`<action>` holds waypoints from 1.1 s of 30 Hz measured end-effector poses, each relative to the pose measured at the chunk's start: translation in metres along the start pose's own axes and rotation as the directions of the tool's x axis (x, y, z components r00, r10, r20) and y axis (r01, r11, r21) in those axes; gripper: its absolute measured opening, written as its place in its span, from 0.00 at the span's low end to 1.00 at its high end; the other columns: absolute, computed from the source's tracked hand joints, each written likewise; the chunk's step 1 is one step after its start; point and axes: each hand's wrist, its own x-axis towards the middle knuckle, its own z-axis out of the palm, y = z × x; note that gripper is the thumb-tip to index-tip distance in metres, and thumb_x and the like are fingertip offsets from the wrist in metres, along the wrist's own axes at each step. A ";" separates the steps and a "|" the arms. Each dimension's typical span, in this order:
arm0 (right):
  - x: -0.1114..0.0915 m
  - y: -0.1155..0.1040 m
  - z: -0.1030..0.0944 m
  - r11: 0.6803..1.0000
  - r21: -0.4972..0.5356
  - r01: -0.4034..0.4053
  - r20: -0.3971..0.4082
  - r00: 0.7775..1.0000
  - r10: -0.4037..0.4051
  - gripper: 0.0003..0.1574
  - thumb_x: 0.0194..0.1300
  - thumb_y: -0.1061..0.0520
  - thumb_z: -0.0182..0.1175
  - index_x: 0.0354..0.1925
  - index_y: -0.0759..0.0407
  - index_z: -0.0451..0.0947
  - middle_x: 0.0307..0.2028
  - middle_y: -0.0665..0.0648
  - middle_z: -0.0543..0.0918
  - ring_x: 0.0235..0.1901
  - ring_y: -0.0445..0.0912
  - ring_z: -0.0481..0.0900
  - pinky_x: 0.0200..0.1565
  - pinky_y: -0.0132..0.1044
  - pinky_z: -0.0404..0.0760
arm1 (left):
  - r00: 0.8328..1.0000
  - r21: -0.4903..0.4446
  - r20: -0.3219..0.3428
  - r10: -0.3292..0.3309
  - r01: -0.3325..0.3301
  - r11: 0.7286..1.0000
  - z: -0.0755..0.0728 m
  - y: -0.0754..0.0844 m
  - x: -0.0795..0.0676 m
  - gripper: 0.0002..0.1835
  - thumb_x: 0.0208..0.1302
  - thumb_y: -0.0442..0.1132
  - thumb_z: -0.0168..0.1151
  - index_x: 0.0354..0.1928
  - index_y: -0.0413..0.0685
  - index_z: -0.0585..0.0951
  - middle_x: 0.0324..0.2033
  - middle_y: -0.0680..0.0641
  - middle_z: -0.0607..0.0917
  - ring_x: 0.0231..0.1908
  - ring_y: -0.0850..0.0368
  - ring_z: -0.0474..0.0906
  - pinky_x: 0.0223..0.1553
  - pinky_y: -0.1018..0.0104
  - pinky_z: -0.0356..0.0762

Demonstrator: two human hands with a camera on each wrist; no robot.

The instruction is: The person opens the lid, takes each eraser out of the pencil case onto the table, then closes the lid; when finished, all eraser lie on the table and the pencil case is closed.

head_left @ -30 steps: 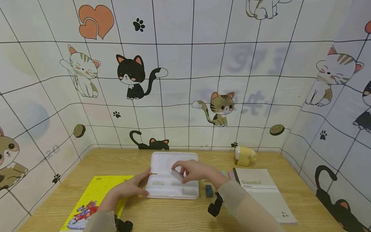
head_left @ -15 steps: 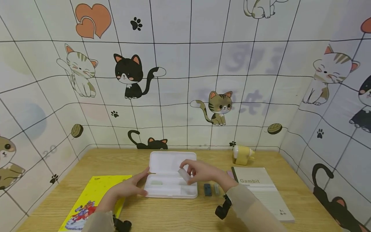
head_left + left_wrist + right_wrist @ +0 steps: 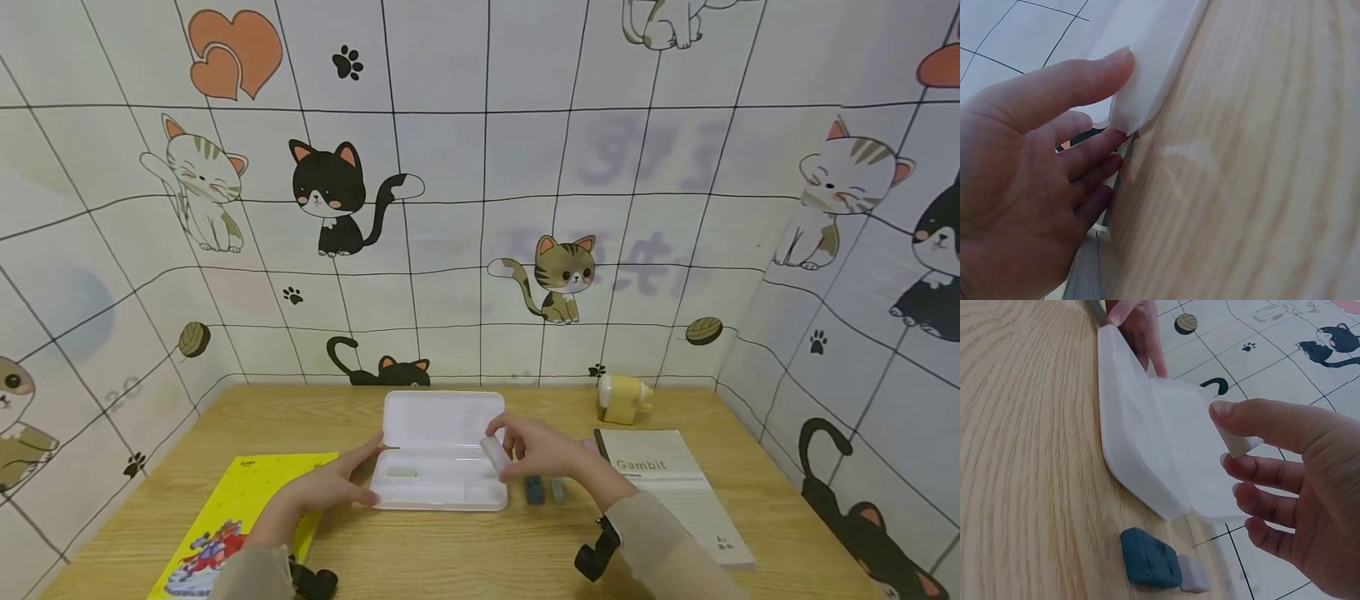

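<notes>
An open white plastic pencil case lies on the wooden table, its lid folded back. My left hand rests against the left end of the case, thumb near the front corner and fingers near the hinge. In the left wrist view the thumb lies straight along the case's edge. My right hand pinches a white eraser between thumb and fingertips, tilted over the right end of the case. A pale flat piece lies inside the left part of the tray.
Right of the case sit a dark blue eraser and a small grey block. A Gambit notebook lies farther right, with a yellow object behind it. A yellow book is at left.
My right hand has moved rightward with the white eraser, from above the middle of the case to its right end. The left hand stays against the case.
</notes>
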 end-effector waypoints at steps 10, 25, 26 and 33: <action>-0.017 0.006 -0.004 1.000 0.007 -0.007 -0.032 0.999 0.007 0.33 0.53 0.56 0.73 0.55 0.54 0.70 0.28 0.47 0.77 0.24 0.39 0.69 0.26 0.32 0.71 | 1.000 0.004 0.008 0.021 -0.021 1.000 0.001 0.004 -0.002 0.56 0.53 0.42 0.72 0.77 0.50 0.46 0.73 0.35 0.51 0.72 0.35 0.41 0.68 0.37 0.38; -0.045 0.017 -0.009 0.998 0.012 -0.069 -0.068 0.995 0.070 0.32 0.52 0.56 0.74 0.53 0.54 0.71 0.25 0.47 0.77 0.21 0.39 0.67 0.23 0.30 0.67 | 1.000 0.027 0.016 0.014 -0.014 1.000 0.001 0.003 -0.002 0.56 0.53 0.44 0.71 0.77 0.50 0.46 0.74 0.36 0.51 0.72 0.35 0.40 0.68 0.36 0.37; -0.048 0.018 -0.009 0.997 0.012 -0.076 -0.072 0.995 0.076 0.32 0.52 0.56 0.74 0.53 0.54 0.71 0.26 0.47 0.77 0.21 0.39 0.67 0.23 0.31 0.67 | 1.000 0.018 0.012 0.015 -0.015 1.000 0.001 0.003 -0.002 0.56 0.53 0.43 0.72 0.77 0.50 0.46 0.74 0.36 0.52 0.72 0.36 0.40 0.68 0.36 0.37; -0.063 0.028 -0.015 0.994 -0.013 -0.109 -0.097 0.989 0.107 0.32 0.53 0.55 0.73 0.54 0.57 0.71 0.26 0.49 0.77 0.23 0.40 0.68 0.25 0.33 0.69 | 1.000 0.023 0.010 0.024 -0.024 0.999 0.001 0.001 0.000 0.55 0.53 0.43 0.72 0.77 0.50 0.46 0.73 0.36 0.52 0.72 0.34 0.39 0.67 0.34 0.35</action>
